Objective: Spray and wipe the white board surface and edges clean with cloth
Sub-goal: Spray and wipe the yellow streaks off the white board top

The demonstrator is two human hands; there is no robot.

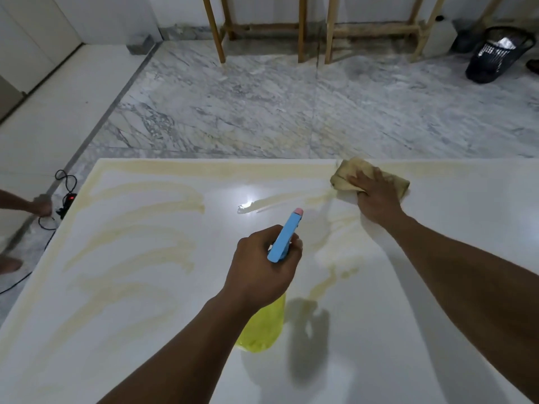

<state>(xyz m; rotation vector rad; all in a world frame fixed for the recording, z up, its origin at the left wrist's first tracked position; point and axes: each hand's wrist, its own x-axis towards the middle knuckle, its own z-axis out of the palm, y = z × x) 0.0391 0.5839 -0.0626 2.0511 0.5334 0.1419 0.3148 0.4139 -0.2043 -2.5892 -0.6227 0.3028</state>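
The white board (145, 287) lies flat and fills the lower view; yellowish wet streaks cover its left half and run along its far edge. My left hand (262, 266) grips a spray bottle (264, 328) with yellow liquid and a blue trigger head with a pink nozzle, held above the board's middle and pointing away from me. My right hand (376, 196) presses a tan cloth (347, 174) flat on the board close to the far edge, fingers spread over it.
Grey marble floor (262, 106) lies beyond the board. Wooden frame legs (302, 27) stand at the back, with a dark basket (495, 53) at the back right. Another person's hand (40, 205) is at the left edge, near a black power strip and cable (67, 199).
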